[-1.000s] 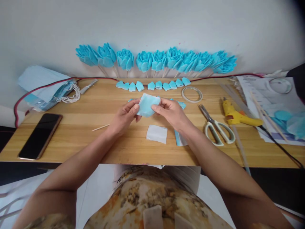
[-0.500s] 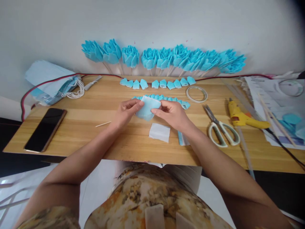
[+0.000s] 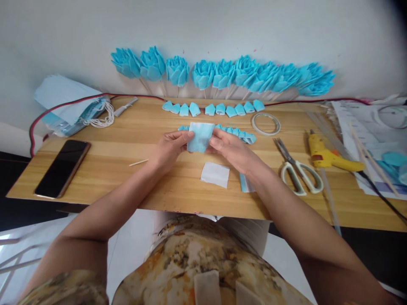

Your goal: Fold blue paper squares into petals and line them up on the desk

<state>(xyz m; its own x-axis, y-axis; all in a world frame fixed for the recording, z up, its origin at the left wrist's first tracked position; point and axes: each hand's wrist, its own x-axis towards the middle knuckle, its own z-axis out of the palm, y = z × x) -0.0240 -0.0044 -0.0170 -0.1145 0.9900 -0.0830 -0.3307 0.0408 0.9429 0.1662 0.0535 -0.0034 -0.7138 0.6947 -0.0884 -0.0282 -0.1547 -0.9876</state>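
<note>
A pale blue square of thin fabric (image 3: 200,138) is held up above the table between my two hands. My left hand (image 3: 173,146) pinches its left edge between thumb and fingers. At the right edge my right hand (image 3: 227,146) grips it, with some fingertips hidden behind the piece. Behind the hands lies a row of small folded blue petals (image 3: 237,132), partly covered by them. Nearer me, a white square piece (image 3: 215,174) rests flat on the wood, and a blue-and-white strip (image 3: 246,183) shows partly under my right forearm.
Blue fabric flowers (image 3: 203,74) on sticks lean along the wall, with more folded petals (image 3: 220,109) before them. To the right are a tape roll (image 3: 266,123), scissors (image 3: 297,167) and a yellow glue gun (image 3: 330,156). A phone (image 3: 62,169) and bagged masks (image 3: 68,103) lie left.
The blue fabric square has turned more upright and flat, its lower edge raised. My right fingers have shifted along its right side. The whole view has moved slightly.
</note>
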